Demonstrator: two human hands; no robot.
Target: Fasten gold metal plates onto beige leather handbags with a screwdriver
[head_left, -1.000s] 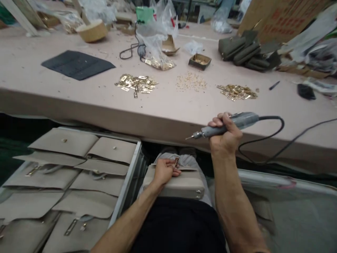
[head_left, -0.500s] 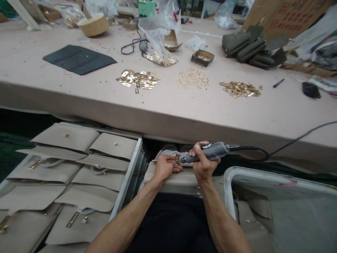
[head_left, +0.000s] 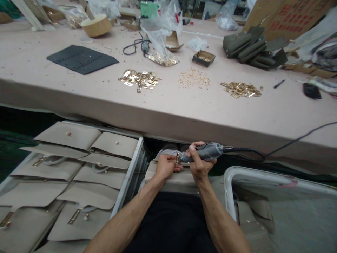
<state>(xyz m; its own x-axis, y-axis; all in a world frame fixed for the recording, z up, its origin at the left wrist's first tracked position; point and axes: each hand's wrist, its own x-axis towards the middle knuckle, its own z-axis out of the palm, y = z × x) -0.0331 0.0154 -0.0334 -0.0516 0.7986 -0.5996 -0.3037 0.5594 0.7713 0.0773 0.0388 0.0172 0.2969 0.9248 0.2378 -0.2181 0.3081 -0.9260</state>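
Observation:
My right hand (head_left: 200,167) is wrapped round a grey corded electric screwdriver (head_left: 210,151), held nearly level with its tip pointing left. The tip meets a small gold slotted plate (head_left: 178,158) on the flap of a beige handbag. My left hand (head_left: 165,167) pinches the flap beside that plate, its fingers just left of and below the tip. The handbag (head_left: 181,178) rests in front of my body, under both hands and partly hidden by them. Whether a screw sits at the tip is too small to see.
A crate (head_left: 129,175) of beige handbags stands at left, a white bin (head_left: 228,189) with more at right. On the table (head_left: 168,105) lie gold plates (head_left: 139,80), tiny screws (head_left: 195,78), more gold fittings (head_left: 240,89) and a dark sheet (head_left: 83,59). The tool's cord trails right.
My right hand has brought the screwdriver slightly left, so its tip now touches the gold plate. My left hand stays at the flap. The whole view has shifted a little.

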